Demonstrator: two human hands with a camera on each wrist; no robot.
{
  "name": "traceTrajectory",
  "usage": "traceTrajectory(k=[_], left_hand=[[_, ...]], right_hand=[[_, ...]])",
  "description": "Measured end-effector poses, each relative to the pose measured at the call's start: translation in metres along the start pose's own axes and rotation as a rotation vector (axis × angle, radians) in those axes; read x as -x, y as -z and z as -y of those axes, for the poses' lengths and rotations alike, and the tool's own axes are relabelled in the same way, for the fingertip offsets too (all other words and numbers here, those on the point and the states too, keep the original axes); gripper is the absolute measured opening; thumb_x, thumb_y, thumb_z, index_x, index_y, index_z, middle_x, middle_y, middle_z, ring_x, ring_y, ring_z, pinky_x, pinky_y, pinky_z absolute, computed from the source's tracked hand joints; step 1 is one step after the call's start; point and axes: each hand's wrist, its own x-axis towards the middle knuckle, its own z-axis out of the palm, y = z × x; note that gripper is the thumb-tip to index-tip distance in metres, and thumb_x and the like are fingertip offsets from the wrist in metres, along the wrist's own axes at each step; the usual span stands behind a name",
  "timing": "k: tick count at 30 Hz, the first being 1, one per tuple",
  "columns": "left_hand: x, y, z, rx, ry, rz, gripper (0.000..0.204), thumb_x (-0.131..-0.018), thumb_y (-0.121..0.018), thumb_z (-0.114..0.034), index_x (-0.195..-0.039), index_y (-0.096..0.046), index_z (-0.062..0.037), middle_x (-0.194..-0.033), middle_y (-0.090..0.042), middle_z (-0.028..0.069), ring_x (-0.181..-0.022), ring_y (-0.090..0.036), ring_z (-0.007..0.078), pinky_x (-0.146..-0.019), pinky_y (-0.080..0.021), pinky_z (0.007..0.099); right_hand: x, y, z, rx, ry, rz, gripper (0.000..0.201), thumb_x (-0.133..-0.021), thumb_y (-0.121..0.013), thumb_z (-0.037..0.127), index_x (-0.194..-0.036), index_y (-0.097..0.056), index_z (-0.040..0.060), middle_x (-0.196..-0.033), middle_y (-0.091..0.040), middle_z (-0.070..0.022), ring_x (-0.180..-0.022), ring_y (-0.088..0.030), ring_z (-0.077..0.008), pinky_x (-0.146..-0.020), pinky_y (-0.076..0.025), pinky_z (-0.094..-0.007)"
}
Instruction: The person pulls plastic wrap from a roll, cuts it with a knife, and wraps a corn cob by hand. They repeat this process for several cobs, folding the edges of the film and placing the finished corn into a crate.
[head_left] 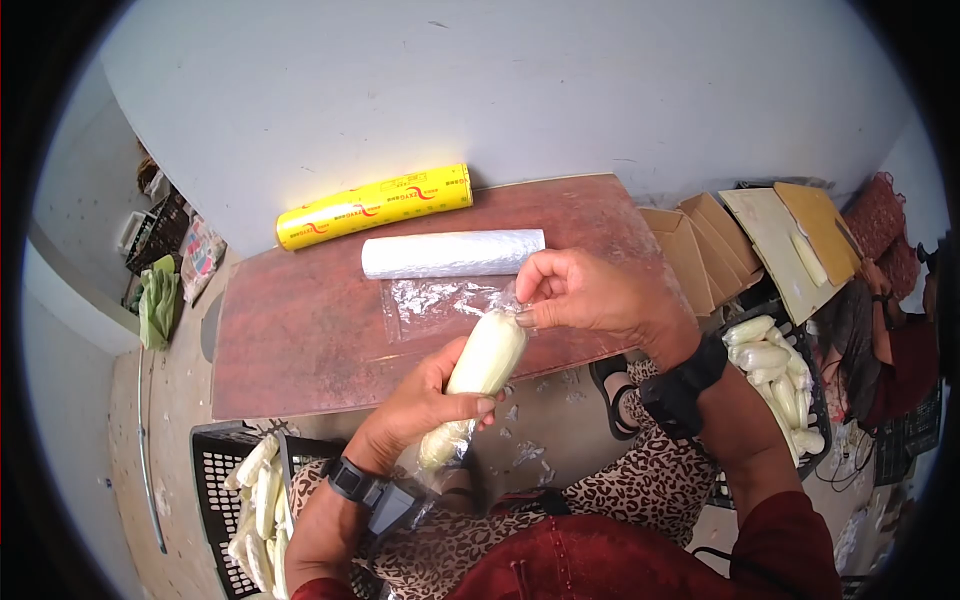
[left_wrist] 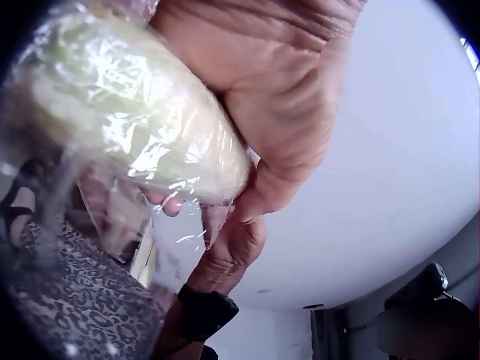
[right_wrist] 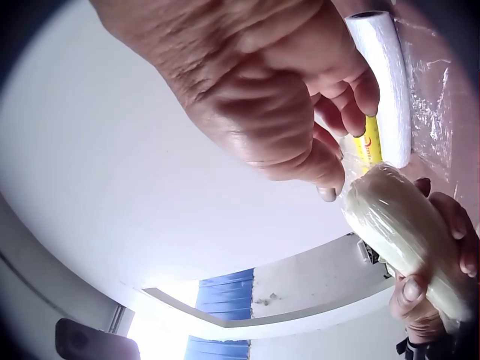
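Note:
A pale, husked corn cob [head_left: 487,356] wrapped in clear cling film is held over the near edge of a brown board [head_left: 300,330]. My left hand [head_left: 432,398] grips its lower half, fingers curled round it. My right hand [head_left: 560,293] pinches the film at the cob's upper tip. In the right wrist view the cob [right_wrist: 397,221] lies below the right hand's fingertips [right_wrist: 328,189]. In the left wrist view the wrapped cob [left_wrist: 127,112] fills the upper left beside the left palm [left_wrist: 285,112]. A loose sheet of film [head_left: 435,300] lies on the board.
A white film roll [head_left: 452,253] and a yellow-boxed roll [head_left: 375,206] lie on the board's far side. A black crate [head_left: 225,480] of bare cobs sits at lower left, another crate [head_left: 822,400] of wrapped cobs at right. Flattened cardboard [head_left: 760,235] lies beyond it.

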Motion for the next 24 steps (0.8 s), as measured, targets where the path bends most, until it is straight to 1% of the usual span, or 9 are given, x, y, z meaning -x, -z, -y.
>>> traceTrajectory(k=[3,6,10,12,15,18,21,24], left_hand=[[0.0,0.0,0.0,-0.024,0.007,-0.01,0.064,-0.076,-0.072,-0.006,-0.133,-0.042,-0.0042,-0.095,-0.062,0.0104,-0.078,-0.064,0.018,-0.071,-0.054,0.0301],[-0.002,0.004,0.004,0.005,-0.005,-0.017,0.064,-0.076,-0.071,-0.006,-0.133,-0.042,-0.0041,-0.095,-0.063,0.0101,-0.079,-0.064,0.0177,-0.071,-0.054,0.0299],[-0.003,0.005,0.002,0.031,-0.029,-0.005,0.063,-0.076,-0.072,-0.006,-0.132,-0.042,-0.0041,-0.095,-0.062,0.0098,-0.079,-0.063,0.0172,-0.072,-0.053,0.0295],[-0.001,0.003,0.002,-0.037,-0.002,-0.016,0.064,-0.076,-0.073,-0.008,-0.132,-0.043,-0.0041,-0.095,-0.062,0.0098,-0.079,-0.063,0.0171,-0.071,-0.053,0.0294],[0.001,0.002,0.003,-0.056,0.008,-0.024,0.064,-0.075,-0.073,-0.009,-0.131,-0.043,-0.0041,-0.095,-0.062,0.0097,-0.078,-0.062,0.0172,-0.071,-0.053,0.0294],[0.0,0.006,0.006,-0.018,-0.001,-0.012,0.064,-0.076,-0.074,-0.009,-0.132,-0.043,-0.0043,-0.095,-0.062,0.0097,-0.079,-0.063,0.0173,-0.071,-0.053,0.0293],[-0.001,0.007,0.007,0.02,-0.008,-0.001,0.064,-0.076,-0.074,-0.009,-0.132,-0.043,-0.0042,-0.096,-0.062,0.0099,-0.079,-0.063,0.0174,-0.071,-0.054,0.0291],[-0.001,0.001,0.003,0.012,0.019,-0.001,0.065,-0.075,-0.075,-0.011,-0.131,-0.043,-0.0039,-0.096,-0.062,0.0099,-0.082,-0.063,0.0175,-0.073,-0.053,0.0296]], right_hand=[[-0.001,0.002,-0.007,0.001,0.017,0.036,0.017,-0.082,-0.072,0.015,-0.09,-0.061,0.0034,-0.083,-0.059,0.0004,-0.074,-0.053,-0.0068,-0.064,-0.043,-0.0217],[0.001,0.0,0.001,-0.255,-0.065,0.0,0.012,-0.084,-0.068,0.005,-0.088,-0.056,0.0041,-0.093,-0.057,-0.0018,-0.082,-0.052,-0.0072,-0.072,-0.046,-0.022],[-0.001,0.007,0.007,-0.466,-0.061,-0.09,0.012,-0.087,-0.066,0.008,-0.089,-0.055,0.0028,-0.098,-0.055,-0.0038,-0.076,-0.052,-0.0071,-0.066,-0.046,-0.0212],[-0.002,0.021,0.006,-0.609,-0.054,-0.166,0.013,-0.088,-0.065,0.01,-0.09,-0.055,0.0022,-0.102,-0.054,-0.0049,-0.074,-0.051,-0.0071,-0.064,-0.047,-0.0208],[0.0,0.031,0.004,-0.549,-0.042,-0.165,0.021,-0.09,-0.065,0.015,-0.102,-0.054,0.0018,-0.105,-0.053,-0.0055,-0.074,-0.051,-0.0068,-0.064,-0.046,-0.0206],[0.007,0.017,0.014,-0.338,-0.124,-0.057,0.032,-0.089,-0.066,0.016,-0.114,-0.05,0.0022,-0.104,-0.053,-0.0049,-0.076,-0.051,-0.0059,-0.063,-0.045,-0.0195],[0.008,0.002,0.016,-0.16,-0.134,-0.003,0.041,-0.088,-0.068,0.017,-0.121,-0.046,0.0035,-0.106,-0.052,-0.0048,-0.076,-0.051,-0.0053,-0.06,-0.044,-0.0184],[0.006,-0.007,0.013,-0.157,-0.1,-0.004,0.031,-0.087,-0.068,0.013,-0.112,-0.052,0.0025,-0.099,-0.056,-0.0037,-0.072,-0.052,-0.0052,-0.058,-0.044,-0.0183]])
